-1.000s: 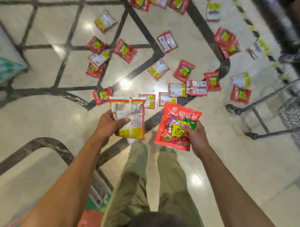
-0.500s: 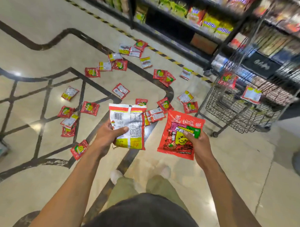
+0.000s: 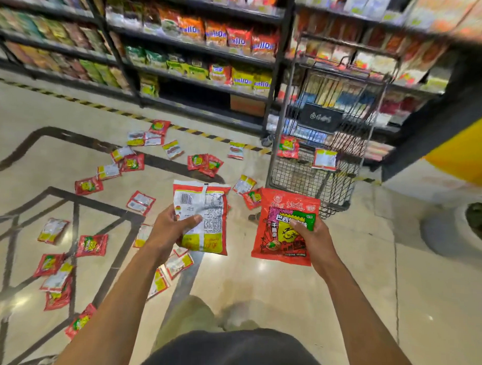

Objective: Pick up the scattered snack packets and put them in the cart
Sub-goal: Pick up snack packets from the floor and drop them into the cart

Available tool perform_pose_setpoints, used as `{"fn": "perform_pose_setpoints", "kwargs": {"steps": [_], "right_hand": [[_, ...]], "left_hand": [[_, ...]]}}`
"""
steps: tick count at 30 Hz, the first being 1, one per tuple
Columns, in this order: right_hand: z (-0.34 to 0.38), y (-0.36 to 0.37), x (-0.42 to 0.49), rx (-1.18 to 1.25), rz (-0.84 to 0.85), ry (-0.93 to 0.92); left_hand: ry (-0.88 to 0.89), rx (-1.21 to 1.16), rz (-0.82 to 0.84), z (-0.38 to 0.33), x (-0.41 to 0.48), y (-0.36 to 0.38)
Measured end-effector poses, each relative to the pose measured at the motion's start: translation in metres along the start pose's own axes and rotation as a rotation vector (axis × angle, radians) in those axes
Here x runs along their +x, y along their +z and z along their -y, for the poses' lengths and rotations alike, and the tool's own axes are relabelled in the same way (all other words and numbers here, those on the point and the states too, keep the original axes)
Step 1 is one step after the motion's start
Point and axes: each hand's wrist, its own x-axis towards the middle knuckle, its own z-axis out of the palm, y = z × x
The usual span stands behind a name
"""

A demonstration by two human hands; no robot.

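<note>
Glossy beige stone floor underfoot, dark inlaid bands running off toward nine o'clock. Black shelving packed with bright bags spans ten to one, with striped yellow-black tape along its foot. A yellow pillar stands at two.

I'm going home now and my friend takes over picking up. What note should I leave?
Left hand grips a white packet, back side up.
Right hand grips a red packet.
The cart stands ahead on the right, by the shelves.
Done: two packets show in the cart.
Left: drop both held packets in, then gather the many floor packets, mostly to the left.
</note>
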Motion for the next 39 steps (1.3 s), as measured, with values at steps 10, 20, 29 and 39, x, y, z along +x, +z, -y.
{"fn": "perform_pose_setpoints", "kwargs": {"steps": [10,20,29,39], "right_hand": [[0.033,-0.059,0.079,0.121,-0.147,0.035],[0.094,-0.074,0.173,0.088,-0.308,0.054],[0.129,-0.078,0.231,0.092,-0.396,0.043],[0.138,-0.099,0.294,0.056,-0.432,0.060]], "left_hand": [[-0.005,0.076,0.104,-0.046,0.105,0.074],[-0.041,0.121,0.265,-0.110,0.248,0.143],[-0.054,0.190,0.332,-0.154,0.340,0.186],[-0.038,0.234,0.354,-0.171,0.383,0.237]]}}
